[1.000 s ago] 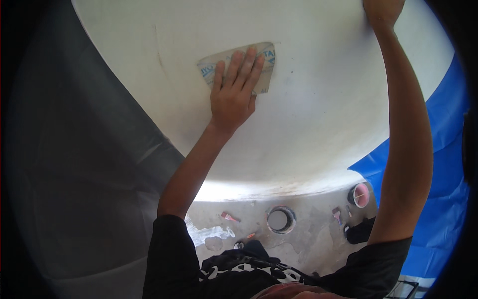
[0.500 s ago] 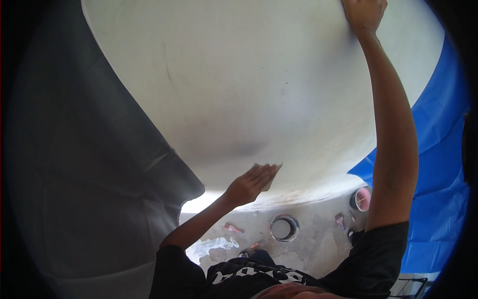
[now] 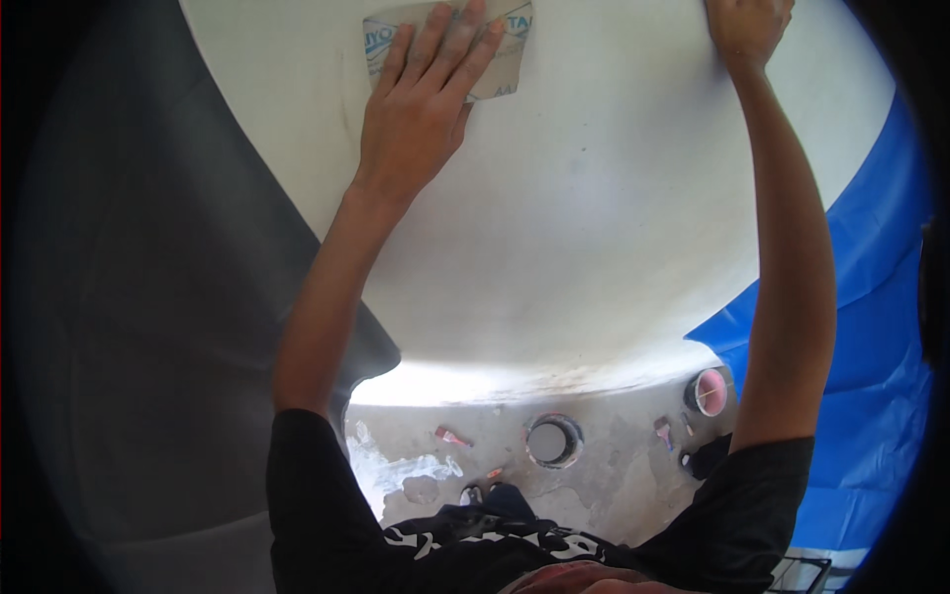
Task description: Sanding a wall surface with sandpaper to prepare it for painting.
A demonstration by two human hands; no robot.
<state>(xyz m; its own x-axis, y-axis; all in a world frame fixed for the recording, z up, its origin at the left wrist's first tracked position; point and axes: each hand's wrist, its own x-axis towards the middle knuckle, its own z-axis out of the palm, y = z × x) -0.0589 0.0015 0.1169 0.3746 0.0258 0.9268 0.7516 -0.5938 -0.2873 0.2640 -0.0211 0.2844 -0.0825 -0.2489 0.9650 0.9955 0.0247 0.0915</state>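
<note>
A large pale, smoothly curved panel point(image 3: 594, 228) fills the middle of the view, with faint dark smudges and specks on it. High on its left part, my left hand point(image 3: 426, 99) presses a sheet of sandpaper point(image 3: 510, 74) against the surface. The sheet's printed backing faces me, and the fingers lie spread across it. At the upper right, my right hand point(image 3: 749, 35) rests against the same panel with the arm stretched out. The top edge of the picture cuts off its fingers, so their grip is hidden.
Dark grey sheeting point(image 3: 129, 297) hangs on the left, blue tarp point(image 3: 861, 396) on the right. Below, the concrete floor point(image 3: 594, 505) holds a round bucket point(image 3: 554, 441), a pink-lined bucket point(image 3: 710, 393), a paintbrush point(image 3: 450, 437) and another brush point(image 3: 663, 432). White spill marks the floor.
My left hand has swept up and slightly left across the panel with the sandpaper, from near its lower edge. My right hand stays at nearly the same spot.
</note>
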